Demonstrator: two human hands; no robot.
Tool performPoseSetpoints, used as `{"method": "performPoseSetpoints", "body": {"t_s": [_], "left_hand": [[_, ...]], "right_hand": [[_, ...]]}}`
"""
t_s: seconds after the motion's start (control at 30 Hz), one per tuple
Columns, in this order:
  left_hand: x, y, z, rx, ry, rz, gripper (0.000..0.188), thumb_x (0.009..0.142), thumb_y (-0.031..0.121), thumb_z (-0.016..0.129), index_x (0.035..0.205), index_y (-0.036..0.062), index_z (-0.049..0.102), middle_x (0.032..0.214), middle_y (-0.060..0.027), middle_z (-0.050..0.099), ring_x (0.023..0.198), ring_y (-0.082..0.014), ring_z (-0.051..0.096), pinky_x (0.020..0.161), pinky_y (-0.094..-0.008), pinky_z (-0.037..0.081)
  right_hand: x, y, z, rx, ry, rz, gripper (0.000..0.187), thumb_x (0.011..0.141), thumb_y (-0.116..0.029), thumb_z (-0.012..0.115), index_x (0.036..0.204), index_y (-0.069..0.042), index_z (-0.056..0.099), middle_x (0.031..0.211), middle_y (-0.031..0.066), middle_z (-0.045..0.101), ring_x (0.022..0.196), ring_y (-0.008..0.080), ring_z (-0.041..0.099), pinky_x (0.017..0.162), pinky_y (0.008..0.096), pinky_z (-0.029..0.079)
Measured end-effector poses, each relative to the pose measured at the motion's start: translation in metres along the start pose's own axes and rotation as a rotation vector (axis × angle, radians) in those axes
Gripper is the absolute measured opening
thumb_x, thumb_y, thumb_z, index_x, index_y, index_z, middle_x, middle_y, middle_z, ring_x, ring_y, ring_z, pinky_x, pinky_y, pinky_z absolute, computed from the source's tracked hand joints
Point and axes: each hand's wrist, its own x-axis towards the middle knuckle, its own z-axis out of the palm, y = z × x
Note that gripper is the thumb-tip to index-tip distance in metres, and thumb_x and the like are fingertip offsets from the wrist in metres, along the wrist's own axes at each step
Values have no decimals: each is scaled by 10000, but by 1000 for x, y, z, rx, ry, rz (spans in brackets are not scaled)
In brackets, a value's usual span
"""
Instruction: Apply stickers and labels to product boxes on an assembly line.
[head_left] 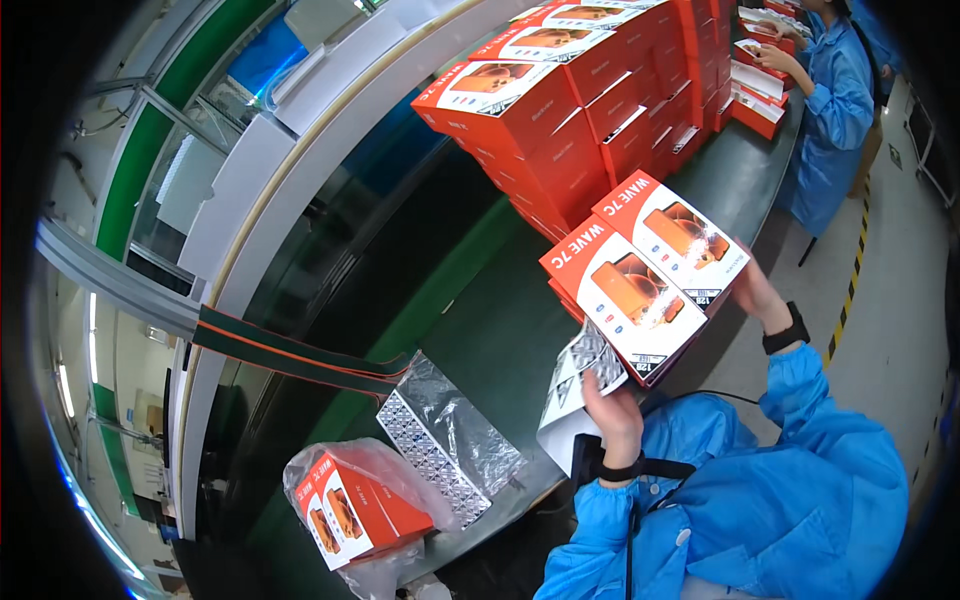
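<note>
Two orange-and-white phone boxes (pixel 635 297) lie side by side in front of me, with more box edges showing under them. My right hand (pixel 757 290) grips their right side, its fingers partly hidden behind the boxes. At their lower left end, my left hand (pixel 613 415) is closed on a white bag (pixel 572 392) with a grey geometric pattern, thumb in front. The bag's mouth is against the corner of the boxes; how far it covers them cannot be told. Beyond the boxes rises a tall stack of the same phone boxes (pixel 545 130).
A silver patterned stack of bags (pixel 450 440) lies on the dark green bench (pixel 480 300), a green strap (pixel 300 350) reaching it. Left of it sit phone boxes in clear plastic (pixel 360 510). At the far right, a person in a blue coat (pixel 838 110) handles open boxes.
</note>
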Motion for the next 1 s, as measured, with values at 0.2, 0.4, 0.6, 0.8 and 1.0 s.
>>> {"method": "performPoseSetpoints", "body": {"t_s": [0.2, 0.4, 0.6, 0.8, 1.0], "left_hand": [[-19, -7, -21, 219, 176, 72, 397, 963, 216, 380, 1298, 4, 389, 1277, -109, 480, 1187, -212, 454, 1001, -353, 357], [-32, 54, -91, 308, 227, 276, 588, 921, 452, 369, 1352, 55, 335, 1327, -104, 440, 1190, -269, 460, 973, -435, 394], [55, 108, -77, 316, 268, 305, 534, 944, 471, 345, 1298, 78, 415, 1277, -92, 502, 1156, -274, 485, 942, -419, 410], [156, 111, -65, 234, 178, 260, 402, 942, 316, 346, 1178, 45, 527, 1198, -116, 573, 1098, -268, 534, 961, -400, 393], [183, 113, -55, 204, 198, 139, 394, 917, 307, 369, 1148, 30, 527, 1190, -112, 574, 1104, -248, 520, 978, -380, 361]], "right_hand": [[-34, 42, 24, -42, -89, -43, 532, 981, -391, 349, 1355, -12, 363, 1354, 91, 433, 1232, 194, 412, 1046, 354, 305], [-46, 56, 128, -182, -320, 80, 491, 970, -261, 353, 1370, 21, 317, 1383, 97, 382, 1278, 165, 342, 1064, 288, 254], [35, 64, 198, -143, -354, -98, 459, 984, -304, 331, 1279, 30, 443, 1239, 107, 526, 1172, 164, 449, 1023, 290, 306], [82, 120, 155, -125, -79, -215, 406, 987, -276, 349, 1282, -18, 458, 1340, 76, 447, 1231, 164, 395, 1065, 308, 254], [-6, 99, 140, 24, -178, 2, 322, 979, -273, 378, 1164, -36, 494, 1207, 83, 512, 1148, 195, 479, 993, 323, 350]]}}
